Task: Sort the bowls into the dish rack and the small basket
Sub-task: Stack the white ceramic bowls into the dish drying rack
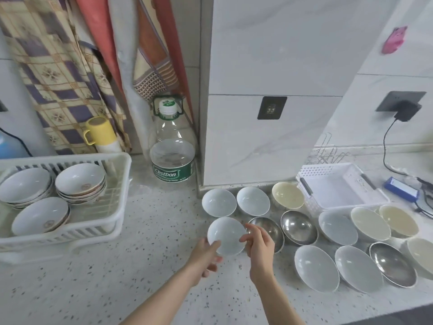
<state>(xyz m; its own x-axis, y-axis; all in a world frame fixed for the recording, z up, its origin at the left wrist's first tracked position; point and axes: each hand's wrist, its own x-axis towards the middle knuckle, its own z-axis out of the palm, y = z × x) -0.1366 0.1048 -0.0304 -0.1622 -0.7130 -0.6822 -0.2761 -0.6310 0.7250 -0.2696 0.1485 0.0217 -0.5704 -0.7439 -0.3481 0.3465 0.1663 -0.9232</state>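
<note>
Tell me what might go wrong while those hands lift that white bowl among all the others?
The left hand pinches only the white bowl's near rim, and the right hand merely touches its side, so it might slip. The steel bowl sits right beside it and could get knocked. The dish rack already holds three stacks, so adding another bowl may be awkward.
</note>
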